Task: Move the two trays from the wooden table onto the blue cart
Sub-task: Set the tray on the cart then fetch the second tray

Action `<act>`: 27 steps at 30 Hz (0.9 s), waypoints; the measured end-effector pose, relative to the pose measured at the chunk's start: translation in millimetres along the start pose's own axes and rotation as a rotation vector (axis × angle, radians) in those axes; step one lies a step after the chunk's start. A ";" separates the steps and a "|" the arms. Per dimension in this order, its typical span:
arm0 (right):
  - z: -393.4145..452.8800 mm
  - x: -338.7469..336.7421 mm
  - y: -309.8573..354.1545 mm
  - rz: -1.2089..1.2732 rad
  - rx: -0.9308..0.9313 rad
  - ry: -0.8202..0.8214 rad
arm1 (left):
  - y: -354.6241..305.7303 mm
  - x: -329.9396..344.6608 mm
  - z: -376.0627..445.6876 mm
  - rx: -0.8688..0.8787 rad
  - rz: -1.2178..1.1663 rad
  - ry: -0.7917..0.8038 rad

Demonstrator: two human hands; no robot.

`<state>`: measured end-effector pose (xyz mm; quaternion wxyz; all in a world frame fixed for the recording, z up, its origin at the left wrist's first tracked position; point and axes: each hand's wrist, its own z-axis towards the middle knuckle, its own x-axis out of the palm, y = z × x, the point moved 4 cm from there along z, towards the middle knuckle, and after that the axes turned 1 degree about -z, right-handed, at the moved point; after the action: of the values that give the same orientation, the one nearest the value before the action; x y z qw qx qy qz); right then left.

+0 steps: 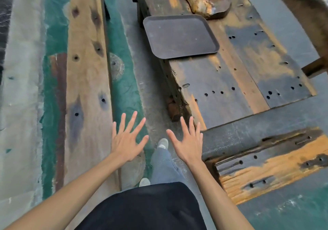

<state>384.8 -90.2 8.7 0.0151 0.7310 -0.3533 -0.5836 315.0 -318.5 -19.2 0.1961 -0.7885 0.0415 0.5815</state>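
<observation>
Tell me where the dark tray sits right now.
The dark tray lies flat on the wooden table, upper centre of the head view, overhanging its left edge, beyond both empty hands.

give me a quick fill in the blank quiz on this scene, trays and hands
1. Both the left hand and the right hand are open and hold ____.
2. The dark tray lies flat on the wooden ____.
3. The number of dark flat trays in view is ____.
4. One corner of the tray juts past the table's ____ edge.

Missing words: nothing; table; one; left
</observation>
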 end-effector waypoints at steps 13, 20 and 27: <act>235.6 -41.8 44.1 0.238 0.140 0.078 | -27.9 -64.3 256.1 0.052 0.127 0.118; 335.9 -91.0 42.2 0.387 0.228 0.082 | -46.9 -103.0 394.7 0.115 0.178 0.123; 396.0 -109.2 43.1 0.948 0.539 0.018 | -70.8 -134.3 514.5 0.228 0.049 0.211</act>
<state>13.7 90.4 -6.7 0.0916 0.4743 -0.7812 -0.3954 -170.6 -91.3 -2.4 0.2645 -0.8167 0.1469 0.4915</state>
